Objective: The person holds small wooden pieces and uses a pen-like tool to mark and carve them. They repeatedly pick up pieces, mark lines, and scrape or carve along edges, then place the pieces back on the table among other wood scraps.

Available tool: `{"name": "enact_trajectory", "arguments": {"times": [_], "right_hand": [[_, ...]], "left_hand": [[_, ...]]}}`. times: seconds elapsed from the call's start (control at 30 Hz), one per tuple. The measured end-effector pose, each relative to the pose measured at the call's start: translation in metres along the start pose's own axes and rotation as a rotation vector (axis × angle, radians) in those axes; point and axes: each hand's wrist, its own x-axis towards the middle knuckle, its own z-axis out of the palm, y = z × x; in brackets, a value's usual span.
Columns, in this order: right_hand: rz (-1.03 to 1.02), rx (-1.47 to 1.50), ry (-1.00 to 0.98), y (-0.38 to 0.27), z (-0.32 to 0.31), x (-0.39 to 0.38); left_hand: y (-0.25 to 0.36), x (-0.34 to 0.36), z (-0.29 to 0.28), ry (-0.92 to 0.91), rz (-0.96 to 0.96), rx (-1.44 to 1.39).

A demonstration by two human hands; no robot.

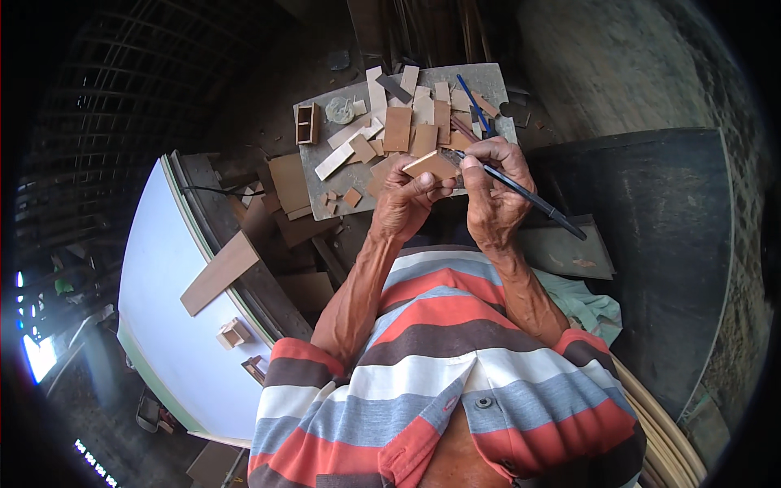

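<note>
My left hand (403, 201) is closed on a small brown wooden piece (433, 165) with a pale edge, held tilted over the near side of the work table. Close beside it, my right hand (495, 193) grips a slim black tool (543, 206) whose long end slants down to the right. Its tip meets or nearly meets the right end of the wooden piece; fingers partly hide that spot, and I cannot make out the tool's exact kind. Beyond both hands, the table (329, 175) carries many thin wooden pieces, among them a brown rectangular one (398, 128).
A small open wooden box (307, 124) stands at the table's left edge, near a crumpled clear bag (339, 111). A thin blue stick (473, 101) lies far right. Left of me, a white panel (175, 252) bears a wooden board (220, 272). A dark panel (651, 244) leans right.
</note>
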Motion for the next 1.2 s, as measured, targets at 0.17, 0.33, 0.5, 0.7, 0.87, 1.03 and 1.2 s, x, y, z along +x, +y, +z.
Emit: {"name": "enact_trajectory", "arguments": {"times": [0.17,0.33,0.5,0.7,0.87,1.03,1.2], "right_hand": [[-0.080,-0.086,-0.032,-0.006,0.001,0.005],[-0.106,-0.132,-0.077,-0.007,-0.002,0.010],[-0.047,-0.066,-0.069,-0.005,-0.002,0.010],[-0.018,-0.094,-0.103,-0.003,-0.006,0.013],[0.108,0.046,0.025,-0.002,-0.002,0.011],[0.245,0.155,0.102,0.010,-0.014,0.006],[0.186,0.066,-0.042,0.011,-0.012,0.004]], "left_hand": [[0.000,0.002,-0.001,-0.026,0.005,-0.031],[-0.002,0.002,-0.006,-0.018,-0.009,-0.038],[-0.004,0.003,-0.009,-0.042,-0.017,-0.050],[-0.005,0.005,-0.008,0.003,-0.055,-0.040],[0.001,0.008,-0.007,0.090,0.034,0.204],[0.012,0.004,0.017,0.372,0.249,1.003],[0.012,0.003,0.017,0.359,0.351,1.345]]}}
